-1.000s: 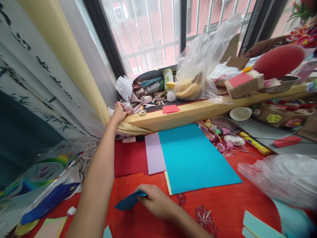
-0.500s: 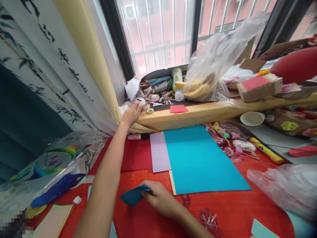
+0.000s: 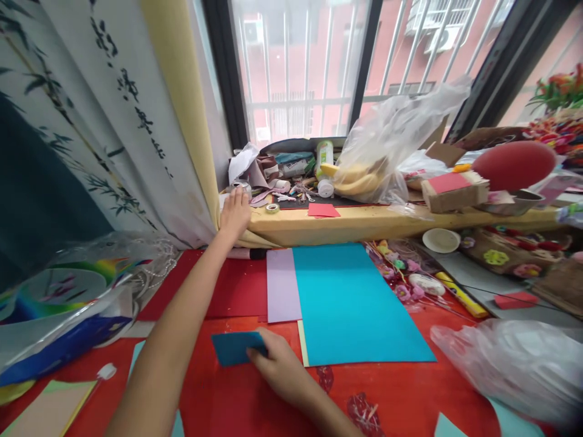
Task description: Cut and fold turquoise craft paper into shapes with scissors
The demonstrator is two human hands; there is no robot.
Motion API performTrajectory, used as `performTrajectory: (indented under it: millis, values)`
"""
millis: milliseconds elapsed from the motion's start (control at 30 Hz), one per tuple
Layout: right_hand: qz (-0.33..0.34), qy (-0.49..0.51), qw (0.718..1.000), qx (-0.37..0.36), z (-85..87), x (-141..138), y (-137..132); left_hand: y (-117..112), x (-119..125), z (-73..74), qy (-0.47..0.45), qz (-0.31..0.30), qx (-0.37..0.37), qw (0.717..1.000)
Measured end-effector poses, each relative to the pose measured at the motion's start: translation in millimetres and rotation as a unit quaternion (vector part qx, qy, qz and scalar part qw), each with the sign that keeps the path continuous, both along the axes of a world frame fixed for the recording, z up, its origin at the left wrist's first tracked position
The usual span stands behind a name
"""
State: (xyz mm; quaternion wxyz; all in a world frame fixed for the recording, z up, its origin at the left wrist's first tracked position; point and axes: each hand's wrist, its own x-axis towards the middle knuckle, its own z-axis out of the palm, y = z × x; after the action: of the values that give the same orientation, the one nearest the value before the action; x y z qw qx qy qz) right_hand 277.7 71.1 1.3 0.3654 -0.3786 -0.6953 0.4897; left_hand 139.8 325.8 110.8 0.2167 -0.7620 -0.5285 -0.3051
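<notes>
My left hand [image 3: 235, 212] is stretched out to the left end of the windowsill, fingers extended and lying flat. Its fingertips are at a silvery round can-like object [image 3: 242, 186], partly covered by them. A small roll of tape [image 3: 272, 208] lies just right of this hand. Low over the red table, my right hand [image 3: 280, 361] pinches a small folded piece of blue paper [image 3: 233, 349] between thumb and fingers. Behind it lie a large blue sheet [image 3: 355, 303], a lilac sheet [image 3: 283, 285] and dark red sheets [image 3: 241, 288].
On the sill [image 3: 291, 224] are red paper squares [image 3: 323, 210], a plastic bag with bananas [image 3: 359, 181] and several small items. Crocheted flowers [image 3: 403, 291] and a yellow tube [image 3: 462, 295] lie right of the sheets. A clear plastic bag [image 3: 523, 358] sits at the right.
The camera view has shifted up and to the right. My left hand has flattened beside the can-like object. My right hand has turned the blue paper so its face shows more.
</notes>
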Motion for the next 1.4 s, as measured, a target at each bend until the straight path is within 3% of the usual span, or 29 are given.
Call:
performTrajectory:
  millis: [100,200,300,367,433,500,600,800,967,1233,1400]
  values:
    - [-0.023,0.055,0.998,-0.035,-3.0,-0.7,3.3,-42.8,2.0,1.3,0.000,-0.109,-0.075,0.991]
    - [-0.024,0.105,0.992,-0.072,-7.8,-3.1,7.6,-116.9,-6.2,-4.9,-0.078,-0.248,-0.224,0.939]
    - [-0.021,0.125,0.988,-0.090,-11.6,-5.5,10.3,-193.1,-18.5,-31.1,-0.283,-0.210,-0.366,0.861]
    - [-0.024,0.120,0.989,-0.077,-12.8,-6.1,10.8,-227.5,-22.2,-57.3,-0.414,-0.177,-0.389,0.804]
    - [-0.030,0.109,0.992,-0.053,-13.3,-6.0,10.5,-246.3,-19.9,-82.6,-0.502,-0.156,-0.361,0.770]
    - [-0.032,0.104,0.993,-0.032,-13.6,-5.4,9.5,-254.8,-13.2,-101.5,-0.550,-0.136,-0.323,0.759]
    - [-0.041,0.100,0.994,-0.018,-13.5,-4.3,7.5,-261.5,-2.8,-114.8,-0.584,-0.139,-0.285,0.747]
    - [-0.078,0.100,0.992,0.014,-12.2,-3.5,3.8,-266.4,-3.1,-114.5,-0.607,-0.134,-0.227,0.750]
    - [-0.076,0.095,0.992,0.017,-14.5,-4.9,3.7,-261.3,-4.0,-116.2,-0.597,-0.139,-0.273,0.741]
    - [-0.103,0.056,0.991,0.068,-17.6,-5.2,6.5,-262.6,-0.7,-117.4,-0.504,-0.163,-0.264,0.806]
    - [-0.126,0.024,0.987,0.094,-20.2,-6.0,9.8,-257.7,-2.4,-121.9,-0.513,-0.129,-0.275,0.803]
